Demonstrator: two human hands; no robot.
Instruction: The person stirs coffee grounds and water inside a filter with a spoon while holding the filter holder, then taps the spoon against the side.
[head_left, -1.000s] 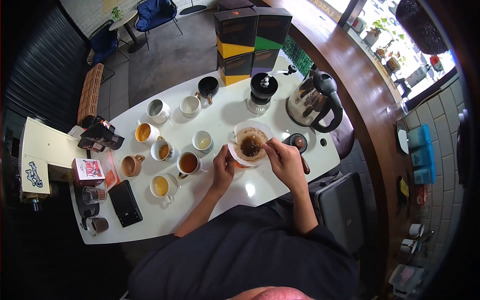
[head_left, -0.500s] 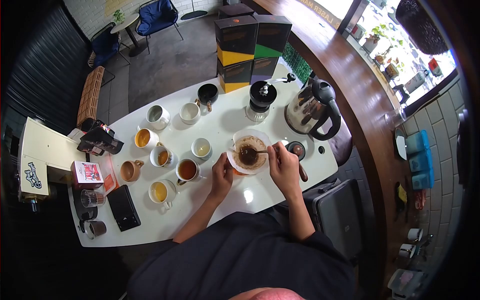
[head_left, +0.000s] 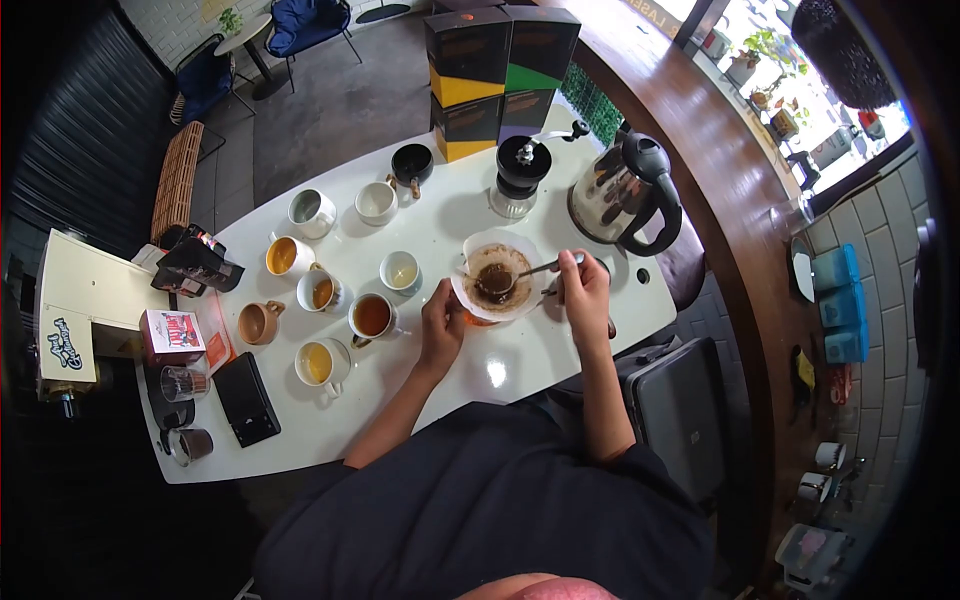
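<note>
And here's the right hand (head_left: pixel 583 295), thumb and fingers pinched shut on the handle of a slim spoon (head_left: pixel 540 268), its far end down in the dark grounds (head_left: pixel 494 279) inside the paper filter (head_left: pixel 495 240), which stands between both hands over the white table (head_left: pixel 450 200). Over on the left hand (head_left: pixel 441 325), fingers curl against the filter's side, but how firmly they hold I can't tell. The spoon looks light and stiff, likely slick if wet, so that pinch high on the handle suits it. The paper (soaked and stained, by the look of it) should be soft and easily torn; best steadied low, from outside.
</note>
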